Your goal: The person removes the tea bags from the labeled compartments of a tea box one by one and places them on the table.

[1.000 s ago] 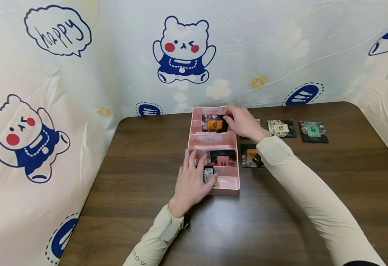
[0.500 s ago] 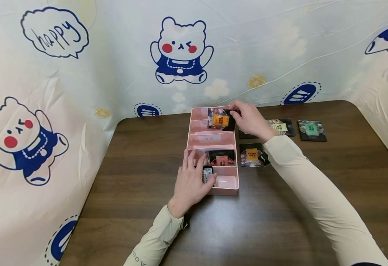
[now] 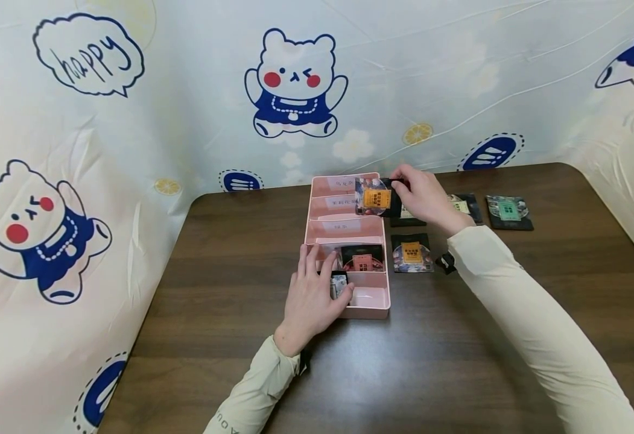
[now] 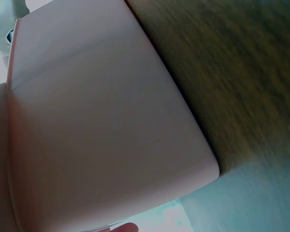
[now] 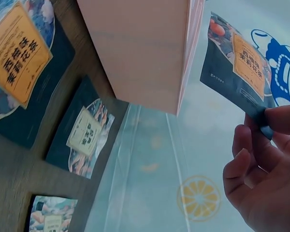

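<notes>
My right hand [image 3: 422,196] pinches a tea sachet [image 3: 373,199] by its dark end, between thumb and fingers. The sachet has an orange label and overlaps the right rim of a pink divided box [image 3: 368,313], by its far compartments. In the right wrist view, the sachet [image 5: 237,63] hangs tilted beyond the box wall [image 5: 140,48]. My left hand [image 3: 313,295] rests on the near left part of the box, fingers extended over the left rim. Under it lies a partly hidden bluish packet [image 3: 340,283]. A red-labelled sachet [image 3: 362,260] occupies the compartment behind.
Right of the box lie another orange-labelled sachet [image 3: 412,253], a partly covered dark sachet [image 3: 408,220], a pale-labelled one [image 3: 473,208] and a green-labelled one [image 3: 509,212]. Paper labels mark the far compartments. A printed cloth [image 3: 382,90] hangs behind the wooden table [image 3: 230,271].
My right hand has carried the orange-labelled sachet rightward, from over the far compartments to the box's right rim, uncovering the compartment labels. My left hand has stayed in place.
</notes>
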The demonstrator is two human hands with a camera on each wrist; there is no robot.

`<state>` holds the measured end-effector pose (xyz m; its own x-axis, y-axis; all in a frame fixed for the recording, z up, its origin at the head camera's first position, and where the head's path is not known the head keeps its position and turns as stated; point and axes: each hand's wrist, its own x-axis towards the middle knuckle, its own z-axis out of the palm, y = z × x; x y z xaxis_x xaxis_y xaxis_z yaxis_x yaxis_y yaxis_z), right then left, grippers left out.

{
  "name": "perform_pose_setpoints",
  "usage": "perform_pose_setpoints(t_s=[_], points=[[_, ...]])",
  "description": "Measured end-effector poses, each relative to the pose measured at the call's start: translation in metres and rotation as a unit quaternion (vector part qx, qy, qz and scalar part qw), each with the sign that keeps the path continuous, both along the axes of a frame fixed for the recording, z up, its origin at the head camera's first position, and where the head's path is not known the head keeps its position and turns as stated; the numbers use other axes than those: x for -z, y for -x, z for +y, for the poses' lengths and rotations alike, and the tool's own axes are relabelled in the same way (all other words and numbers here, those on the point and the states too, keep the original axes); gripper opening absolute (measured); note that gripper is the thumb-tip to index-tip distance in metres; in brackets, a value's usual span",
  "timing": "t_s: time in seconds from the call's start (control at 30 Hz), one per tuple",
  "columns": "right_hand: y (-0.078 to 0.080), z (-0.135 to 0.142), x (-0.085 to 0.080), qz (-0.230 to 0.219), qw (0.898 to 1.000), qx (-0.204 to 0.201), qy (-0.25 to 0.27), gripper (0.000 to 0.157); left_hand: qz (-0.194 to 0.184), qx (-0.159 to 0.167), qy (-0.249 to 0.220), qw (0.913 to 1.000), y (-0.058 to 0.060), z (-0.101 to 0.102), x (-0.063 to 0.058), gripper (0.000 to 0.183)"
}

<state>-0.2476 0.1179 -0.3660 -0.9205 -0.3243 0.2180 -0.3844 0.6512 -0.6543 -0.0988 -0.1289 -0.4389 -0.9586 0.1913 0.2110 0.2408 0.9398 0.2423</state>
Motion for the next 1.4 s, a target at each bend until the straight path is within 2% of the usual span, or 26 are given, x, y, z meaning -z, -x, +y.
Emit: perform_pose_setpoints(t_s=[0.23, 0.57, 0.8, 1.17, 1.4], points=[[-0.005, 0.013, 0.001, -0.009, 1.0, 0.01, 0.011, 0.023, 0.01, 0.003, 0.0, 0.9999, 0.0, 0.001, 0.0, 0.067], [-0.013, 0.03, 0.001, -0.034, 0.999, 0.018, 0.006, 0.023, 0.004, 0.001, -0.001, 1.0, 0.0, -0.001, 0.0, 0.067], [-0.018, 0.046, 0.005, -0.068, 0.997, 0.034, 0.008, 0.024, 0.012, 0.001, -0.001, 0.9999, -0.001, 0.0, 0.0, 0.066], [-0.025, 0.07, 0.009, -0.076, 0.996, 0.054, 0.008, 0.028, 0.016, 0.001, -0.001, 0.9999, -0.001, 0.001, 0.001, 0.066], [-0.026, 0.087, 0.017, -0.071, 0.996, 0.053, -0.002, 0.027, 0.016, -0.001, 0.001, 0.9999, 0.0, 0.001, 0.001, 0.066]])
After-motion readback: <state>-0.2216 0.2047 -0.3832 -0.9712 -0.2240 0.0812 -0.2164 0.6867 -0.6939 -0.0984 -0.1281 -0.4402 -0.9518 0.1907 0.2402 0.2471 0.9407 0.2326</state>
